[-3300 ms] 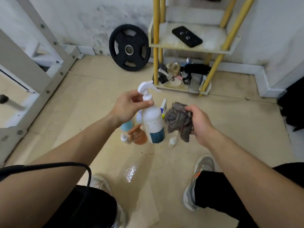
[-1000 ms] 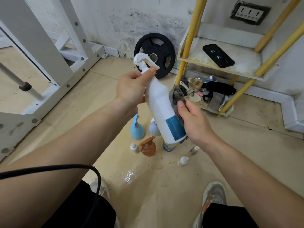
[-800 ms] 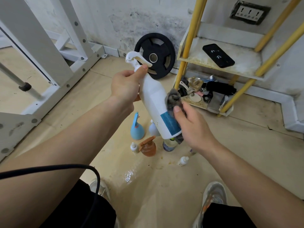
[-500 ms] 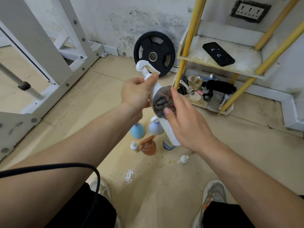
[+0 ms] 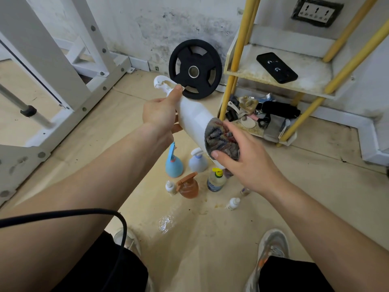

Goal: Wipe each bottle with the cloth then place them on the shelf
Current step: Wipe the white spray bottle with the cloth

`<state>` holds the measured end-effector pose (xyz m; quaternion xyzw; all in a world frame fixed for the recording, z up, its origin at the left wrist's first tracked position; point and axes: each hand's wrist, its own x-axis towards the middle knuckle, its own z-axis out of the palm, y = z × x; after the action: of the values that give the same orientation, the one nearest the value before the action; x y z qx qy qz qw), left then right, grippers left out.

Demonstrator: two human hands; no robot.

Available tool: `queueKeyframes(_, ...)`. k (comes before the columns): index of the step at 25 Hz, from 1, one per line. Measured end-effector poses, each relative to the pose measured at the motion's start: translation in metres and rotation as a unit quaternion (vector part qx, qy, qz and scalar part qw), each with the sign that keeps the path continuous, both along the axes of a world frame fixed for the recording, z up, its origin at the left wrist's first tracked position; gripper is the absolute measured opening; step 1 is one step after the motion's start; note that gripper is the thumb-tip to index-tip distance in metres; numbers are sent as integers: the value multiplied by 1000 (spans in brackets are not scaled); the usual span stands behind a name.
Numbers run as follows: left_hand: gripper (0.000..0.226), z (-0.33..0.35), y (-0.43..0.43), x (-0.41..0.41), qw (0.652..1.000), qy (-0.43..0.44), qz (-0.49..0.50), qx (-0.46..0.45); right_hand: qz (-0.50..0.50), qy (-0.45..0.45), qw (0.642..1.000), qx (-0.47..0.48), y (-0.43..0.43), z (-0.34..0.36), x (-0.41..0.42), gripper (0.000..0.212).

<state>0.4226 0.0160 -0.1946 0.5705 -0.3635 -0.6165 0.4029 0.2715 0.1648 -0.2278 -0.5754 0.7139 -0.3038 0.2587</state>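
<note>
My left hand (image 5: 161,112) grips the neck of a white spray bottle (image 5: 192,115), which tilts with its trigger head up and to the left. My right hand (image 5: 246,160) holds a grey cloth (image 5: 221,138) wrapped around the bottle's lower body, hiding its base. Several more bottles stand on the floor below: a blue one (image 5: 174,163), a pale lilac one (image 5: 197,160), an orange pump bottle (image 5: 188,186), a yellow-capped one (image 5: 215,179) and small white ones (image 5: 233,203). The yellow-framed shelf (image 5: 248,72) stands at the back right.
A black phone (image 5: 276,67) lies on the shelf's middle board; clutter fills its bottom tray (image 5: 271,135). A black weight plate (image 5: 195,69) leans on the wall. A white metal rack (image 5: 54,66) stands left. My shoes (image 5: 271,249) are at the bottom, and a black cable (image 5: 117,234) crosses my left arm.
My right hand slid the cloth down the bottle from near its neck toward its base. The left hand tilted the bottle further, swinging the spray head left.
</note>
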Motion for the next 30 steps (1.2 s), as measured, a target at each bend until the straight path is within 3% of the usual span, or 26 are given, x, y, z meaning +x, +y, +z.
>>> queueKeyframes(4, 42, 7, 4, -4, 1000, 6, 6, 15, -10, -107, 994, -13, -2, 7, 3, 57)
queueKeyframes(7, 48, 16, 4, -1, 998, 4, -57, 22, -11, -226, 974, -2, -7, 9, 1, 29)
queueKeyframes(9, 49, 20, 2, 3, 990, 38, -135, 5, -58, -327, 943, 6, -11, 9, -1, 11)
queueKeyframes(12, 39, 26, 2, 8, 971, 116, -208, -10, -114, -491, 863, 19, -14, 10, 3, 21)
queueKeyframes(14, 32, 25, 3, 8, 968, 115, -219, -37, -115, -525, 843, 13, -14, 11, 6, 26)
queueKeyframes(16, 29, 24, 4, 6, 976, 77, -195, -58, -101, -464, 880, 9, -12, 12, 9, 26)
queueKeyframes(19, 29, 19, 5, 5, 986, 37, -154, -51, -19, -191, 981, 1, -5, 14, 19, 22)
queueKeyframes(21, 27, 16, 8, 2, 991, 25, -127, -33, 50, 8, 999, -14, 0, 14, 27, 51)
queueKeyframes(22, 26, 14, 11, -1, 992, 21, -120, -25, 60, 62, 996, -15, 1, 15, 31, 64)
queueKeyframes(24, 25, 11, 19, -8, 992, 17, -125, -23, 40, 76, 996, -15, -4, 16, 33, 71)
queueKeyframes(26, 24, 8, 26, -14, 988, 12, -148, -34, 8, 33, 999, -16, -11, 13, 27, 65)
queueKeyframes(30, 21, 0, 34, -21, 985, 2, -167, -36, -85, -160, 983, 15, -21, 5, 17, 32)
